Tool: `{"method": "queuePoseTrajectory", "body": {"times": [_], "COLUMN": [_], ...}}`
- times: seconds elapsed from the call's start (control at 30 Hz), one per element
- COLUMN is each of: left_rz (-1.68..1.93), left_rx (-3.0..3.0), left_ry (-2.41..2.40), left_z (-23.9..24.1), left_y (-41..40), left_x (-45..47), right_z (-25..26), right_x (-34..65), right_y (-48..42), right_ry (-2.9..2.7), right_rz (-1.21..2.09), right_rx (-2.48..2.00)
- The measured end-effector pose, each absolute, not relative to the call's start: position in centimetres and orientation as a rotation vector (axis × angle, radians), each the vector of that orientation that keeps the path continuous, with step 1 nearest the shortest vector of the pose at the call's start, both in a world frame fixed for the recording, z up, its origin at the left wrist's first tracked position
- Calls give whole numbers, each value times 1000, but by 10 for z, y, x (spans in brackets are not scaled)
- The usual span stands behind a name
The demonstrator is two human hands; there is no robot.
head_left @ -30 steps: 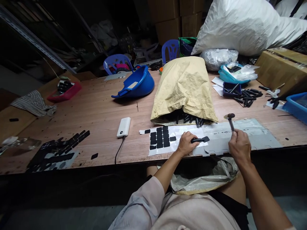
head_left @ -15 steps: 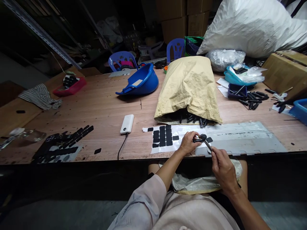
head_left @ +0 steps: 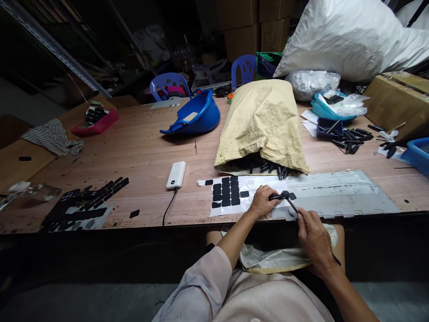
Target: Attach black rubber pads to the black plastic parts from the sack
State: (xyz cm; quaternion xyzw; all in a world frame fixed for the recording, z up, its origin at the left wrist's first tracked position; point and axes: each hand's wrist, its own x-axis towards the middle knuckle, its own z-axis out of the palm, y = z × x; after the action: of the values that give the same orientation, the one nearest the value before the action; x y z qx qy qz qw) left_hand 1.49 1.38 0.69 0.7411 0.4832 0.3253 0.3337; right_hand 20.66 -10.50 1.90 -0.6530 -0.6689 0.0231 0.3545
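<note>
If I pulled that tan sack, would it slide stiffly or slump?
Probably slump: the sack is creased and sags over its load. It bulges, so it is likely heavy. Its mouth lies open toward the person, with black parts poking out, so some may spill.

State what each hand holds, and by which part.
Left hand pinches a slim black part by its left end; right hand grips a small hammer by its handle.

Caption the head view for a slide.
Left hand steadies a black part while right hand holds a round-headed tool against it.
</note>
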Motion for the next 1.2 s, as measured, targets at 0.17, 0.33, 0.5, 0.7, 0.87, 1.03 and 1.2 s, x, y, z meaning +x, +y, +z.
{"method": "queuePoseTrajectory", "body": {"times": [0.17, 0.33, 0.5, 0.7, 0.87, 1.03, 1.2], "left_rz": [853, 853, 872, 981, 1034, 711, 366], "left_rx": [1963, 1994, 1920, 1714, 1628, 1671, 1640], "left_ry": [1267, 1250, 1259, 1189, 1075, 1006, 1463], "left_z": [6, 7, 8, 16, 24, 1, -33], "left_y": [13, 11, 13, 10, -46, -117, -125], "left_x": [15, 14, 13, 7, -5, -25, -30], "right_z": [33, 49, 37, 26, 26, 24, 26], "right_x": [222, 271, 304, 294, 293, 294, 292], "right_y": [-95, -52, -5, 5, 2, 3, 3], "right_ry": [-1636, -1480, -1450, -1459, -1473, -1459, -1461], "right_rz": [20, -171, -238, -290, -288, -304, -290], "right_rx": [-1709, -2073, -2379, -2371, -2369, -2363, -2373]}}
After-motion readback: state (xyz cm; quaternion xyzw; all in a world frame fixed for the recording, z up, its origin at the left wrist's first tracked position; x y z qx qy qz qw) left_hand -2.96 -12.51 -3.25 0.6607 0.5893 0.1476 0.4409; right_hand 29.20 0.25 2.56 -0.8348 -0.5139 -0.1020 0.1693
